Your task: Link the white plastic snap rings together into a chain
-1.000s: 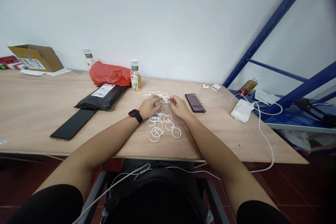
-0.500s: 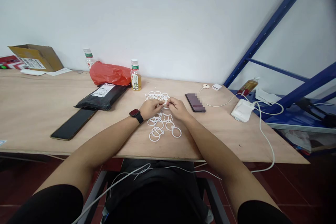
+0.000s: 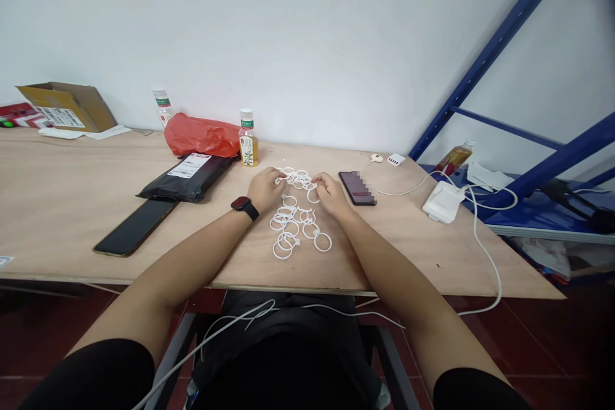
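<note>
White curtain rings with small eyelets lie in two groups on the table in the head view: a far cluster (image 3: 300, 177) between my hands and a nearer, looser cluster (image 3: 291, 228). My right hand (image 3: 330, 193) is closed in a pinch on one white curtain ring (image 3: 313, 196), which hangs at its fingertips on the left side. My left hand (image 3: 266, 189) is at the left edge of the far cluster, thumb and fingers apart, with nothing visible in it. A black watch sits on the left wrist.
A phone (image 3: 358, 188) lies right of my right hand. Leftward are a black parcel (image 3: 189, 178), a dark phone (image 3: 137, 227), a red bag (image 3: 202, 135) and a drink bottle (image 3: 248, 141). A white charger (image 3: 442, 202) with a cable lies near the table's right edge.
My hands, together over the rings before, have moved apart, the left one to the left and the right one slightly right. A curtain ring now shows at my right fingertips.
</note>
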`<control>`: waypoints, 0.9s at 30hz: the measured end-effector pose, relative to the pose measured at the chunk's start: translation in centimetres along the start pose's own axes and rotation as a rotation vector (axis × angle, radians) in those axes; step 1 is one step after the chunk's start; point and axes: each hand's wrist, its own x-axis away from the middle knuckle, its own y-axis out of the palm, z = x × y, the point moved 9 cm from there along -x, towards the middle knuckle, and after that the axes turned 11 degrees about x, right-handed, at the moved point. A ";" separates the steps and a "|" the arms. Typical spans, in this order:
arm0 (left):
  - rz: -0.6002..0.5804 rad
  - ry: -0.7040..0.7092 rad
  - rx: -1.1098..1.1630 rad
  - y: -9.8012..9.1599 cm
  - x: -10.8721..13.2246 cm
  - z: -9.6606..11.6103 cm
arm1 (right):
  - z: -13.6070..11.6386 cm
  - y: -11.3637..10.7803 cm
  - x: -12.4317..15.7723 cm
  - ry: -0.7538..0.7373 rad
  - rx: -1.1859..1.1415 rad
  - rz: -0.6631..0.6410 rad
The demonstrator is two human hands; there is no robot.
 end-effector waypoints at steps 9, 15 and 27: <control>-0.070 -0.300 -0.253 -0.1 0.3 -3.7 | 0.8 1.6 -0.2 0.000 0.238 -0.175; -0.187 -0.359 -0.327 1.0 0.9 -4.6 | 1.2 2.5 -0.2 -0.036 0.341 -0.249; -0.080 -0.240 -0.178 0.2 0.1 -2.7 | 0.0 1.0 -0.2 -0.085 0.283 -0.071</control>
